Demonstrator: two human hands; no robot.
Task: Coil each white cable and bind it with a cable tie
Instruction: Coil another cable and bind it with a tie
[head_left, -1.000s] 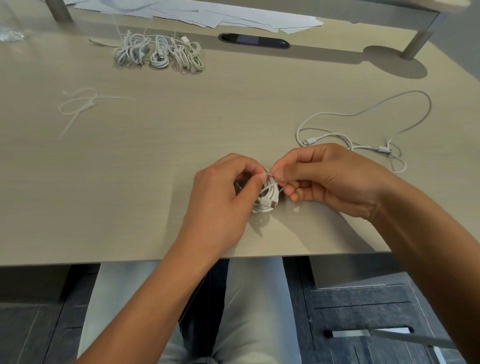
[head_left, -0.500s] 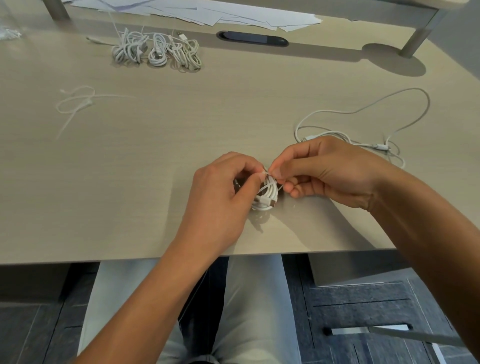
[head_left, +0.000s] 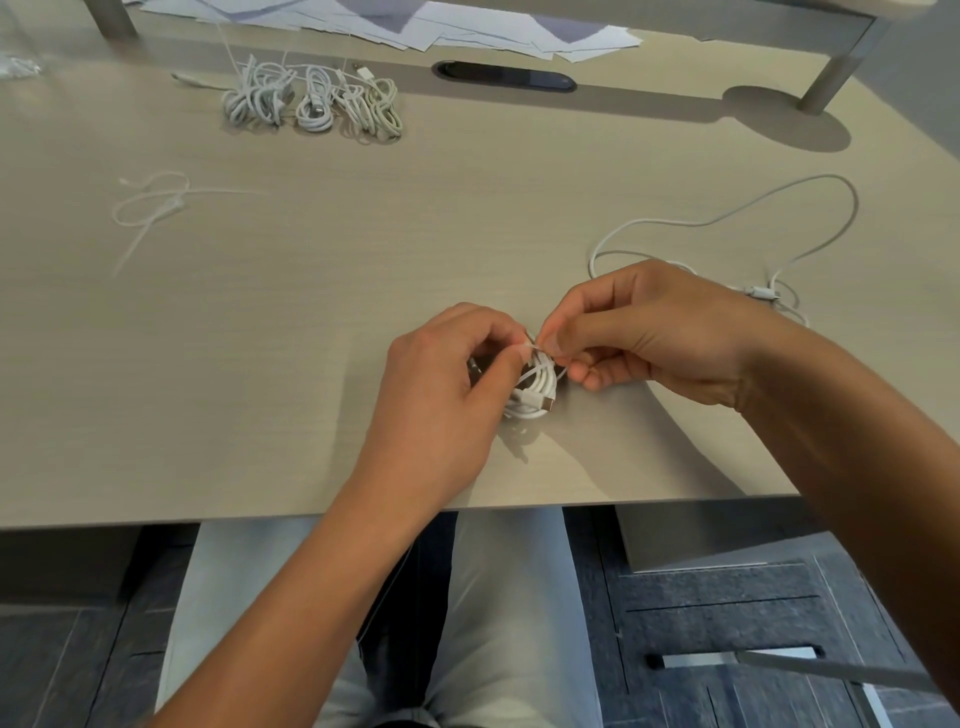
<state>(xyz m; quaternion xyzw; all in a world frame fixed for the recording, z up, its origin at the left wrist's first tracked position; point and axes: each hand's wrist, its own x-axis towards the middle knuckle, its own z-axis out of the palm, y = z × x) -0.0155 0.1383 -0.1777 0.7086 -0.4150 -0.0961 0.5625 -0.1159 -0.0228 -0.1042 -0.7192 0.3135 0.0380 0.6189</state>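
While a small coil of white cable (head_left: 535, 387) is held just above the near edge of the desk (head_left: 311, 312), the binding step appears to be in hand: the left hand (head_left: 447, 395) is curled round the coil, thumb and forefinger pinched at its top, and the right hand (head_left: 644, 332) is pinched on what looks like the thin end of a cable tie (head_left: 540, 347) at the same spot. Whether the tie's tail has been fed through its head cannot be told, since the fingers cover the join. The next move is judged to call for the tail to be pulled snug while the coil is kept from springing open. Bundles already bound (head_left: 311, 101) are seen at the far side, spare ties (head_left: 150, 205) lie to the left, and one loose cable (head_left: 727, 223) is left uncoiled to the right.
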